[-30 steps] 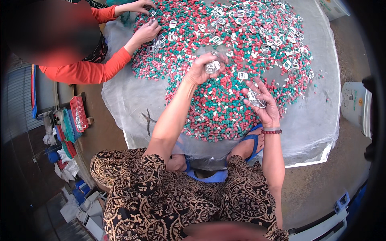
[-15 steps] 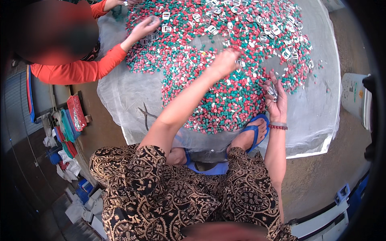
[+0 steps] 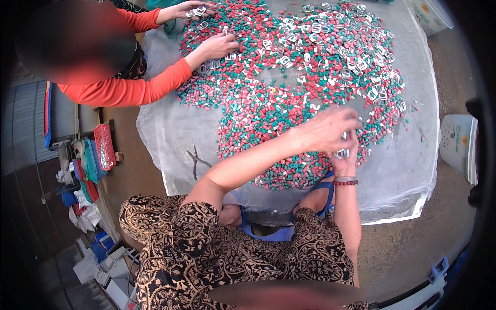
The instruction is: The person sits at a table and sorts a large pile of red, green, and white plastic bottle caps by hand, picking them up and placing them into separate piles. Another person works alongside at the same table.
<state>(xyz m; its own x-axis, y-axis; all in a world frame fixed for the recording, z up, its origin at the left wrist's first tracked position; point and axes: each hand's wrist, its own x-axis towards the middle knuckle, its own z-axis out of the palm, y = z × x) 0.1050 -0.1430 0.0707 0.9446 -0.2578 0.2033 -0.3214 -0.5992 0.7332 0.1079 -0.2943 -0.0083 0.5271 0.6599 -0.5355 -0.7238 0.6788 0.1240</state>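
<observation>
Small red, green and white pebble-like pieces [image 3: 268, 119] lie heaped over a translucent sheet [image 3: 170, 134], with silver slotted buckles [image 3: 316, 28] scattered among them. My right hand [image 3: 345, 161], with a red beaded bracelet at the wrist, is raised over the near right of the heap, fingers curled round several silver buckles [image 3: 342, 153]. Just above it and partly covering its fingers is my left hand [image 3: 330, 128], whose fingers are smeared by motion; whether it holds a buckle is hidden. Pliers [image 3: 195, 163] lie on the sheet left of the heap.
At the upper left a co-worker in orange sleeves [image 3: 150, 88] has both hands at the heap, one holding buckles [image 3: 196, 11]. Pale bins [image 3: 457, 147] stand on the right. A red basket [image 3: 105, 147] is at the left. My sandalled feet [image 3: 323, 199] are at the sheet's near edge.
My left hand has moved from the middle of the heap, right and nearer, to my right hand. My right hand has come slightly nearer and its fingers have curled more. The co-worker's hands have shifted.
</observation>
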